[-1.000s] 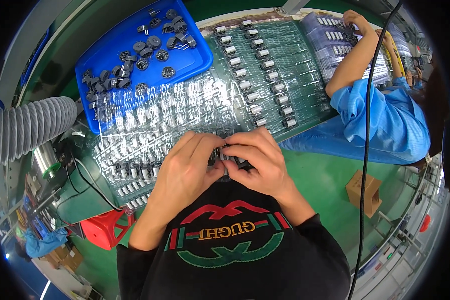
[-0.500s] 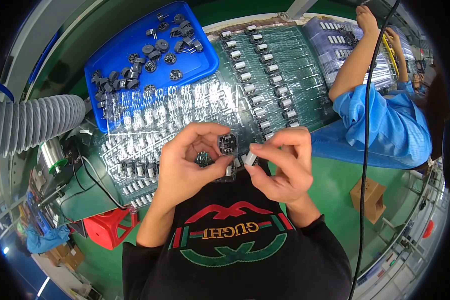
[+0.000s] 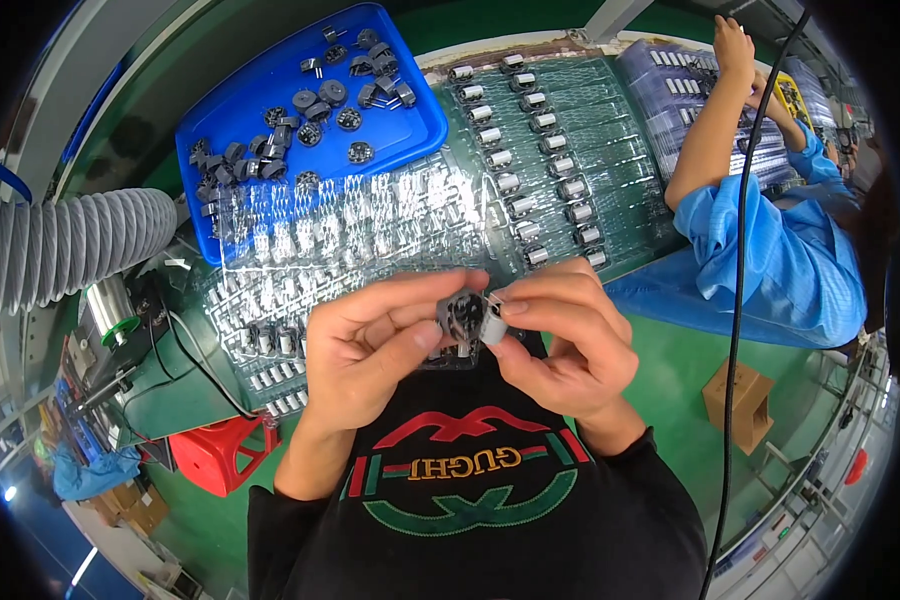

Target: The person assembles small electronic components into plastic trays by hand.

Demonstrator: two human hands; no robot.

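Note:
My left hand [image 3: 358,355] pinches a round dark-grey electronic part [image 3: 460,312] between thumb and fingers, its component side turned partly toward my right hand. In my right hand [image 3: 576,345], thumb and fingertips grip a small whitish cylinder [image 3: 493,326], which meets the right edge of the round part; I cannot tell whether the two are joined. Both hands are above the near edge of the bench, in front of my black shirt. Just beyond them lies a clear plastic tray [image 3: 355,240] with rows of small silver-white parts.
A blue bin [image 3: 405,125] at the far left holds several grey round parts. Another clear tray [image 3: 620,130] carries rows of white-topped parts. A blue-sleeved co-worker [image 3: 760,240] works at the right. A black cable [image 3: 738,300] hangs before them; a grey hose [image 3: 80,250] juts in at left.
My hands have come together, bringing the whitish cylinder against the round part. The round part has turned toward the cylinder. The co-worker's hands have moved closer together.

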